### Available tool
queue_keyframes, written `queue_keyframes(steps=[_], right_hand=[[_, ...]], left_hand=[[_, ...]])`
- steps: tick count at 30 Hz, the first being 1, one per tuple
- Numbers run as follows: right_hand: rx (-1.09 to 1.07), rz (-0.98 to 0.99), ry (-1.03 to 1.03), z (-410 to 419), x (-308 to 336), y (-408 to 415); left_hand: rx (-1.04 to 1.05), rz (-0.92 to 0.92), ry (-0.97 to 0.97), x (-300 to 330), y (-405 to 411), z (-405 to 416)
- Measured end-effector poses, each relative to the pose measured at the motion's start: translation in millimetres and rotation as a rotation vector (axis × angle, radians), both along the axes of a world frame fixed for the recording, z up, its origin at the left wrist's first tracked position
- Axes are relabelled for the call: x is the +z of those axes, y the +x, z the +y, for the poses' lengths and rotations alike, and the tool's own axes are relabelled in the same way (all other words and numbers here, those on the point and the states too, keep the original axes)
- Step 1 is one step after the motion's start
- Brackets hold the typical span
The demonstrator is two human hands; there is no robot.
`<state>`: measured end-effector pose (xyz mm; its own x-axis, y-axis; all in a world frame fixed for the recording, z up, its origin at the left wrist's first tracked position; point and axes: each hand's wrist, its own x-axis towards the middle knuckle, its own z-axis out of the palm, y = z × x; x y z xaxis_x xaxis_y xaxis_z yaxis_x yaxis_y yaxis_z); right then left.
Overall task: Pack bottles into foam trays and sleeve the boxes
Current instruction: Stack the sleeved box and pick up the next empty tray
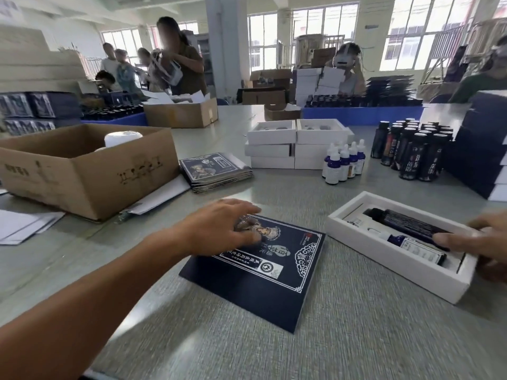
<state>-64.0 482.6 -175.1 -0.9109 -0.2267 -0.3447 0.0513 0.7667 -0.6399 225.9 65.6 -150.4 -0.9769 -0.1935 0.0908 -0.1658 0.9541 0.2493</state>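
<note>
A flat dark-blue printed sleeve lies on the grey table in front of me. My left hand rests on its far end, fingers spread and pressing down. To the right sits a white foam tray box holding a tall black bottle and a small blue dropper bottle lying side by side. My right hand grips the tray's right end, a finger laid over the black bottle.
Further back stand stacked white tray boxes, several blue dropper bottles, several black bottles, a stack of flat sleeves and dark boxes at right. An open cardboard carton sits left. People work behind.
</note>
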Motion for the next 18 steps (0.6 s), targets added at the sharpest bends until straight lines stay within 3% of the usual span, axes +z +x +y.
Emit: queue_keyframes(steps=[3,7,11,18], right_hand=[[-0.017,0.032,0.008,-9,19,23],[-0.021,0.118,0.042,-25,46,64],[0.035,0.185,0.100,-38,57,85],[0.097,0.220,0.161,-39,60,85]], left_hand=[[0.032,-0.172,-0.050,-6,-12,2],[0.390,-0.131,-0.378,-12,-6,-5],[0.501,-0.148,-0.573,-6,-9,4],[0.474,-0.076,-0.331,-12,-41,35]])
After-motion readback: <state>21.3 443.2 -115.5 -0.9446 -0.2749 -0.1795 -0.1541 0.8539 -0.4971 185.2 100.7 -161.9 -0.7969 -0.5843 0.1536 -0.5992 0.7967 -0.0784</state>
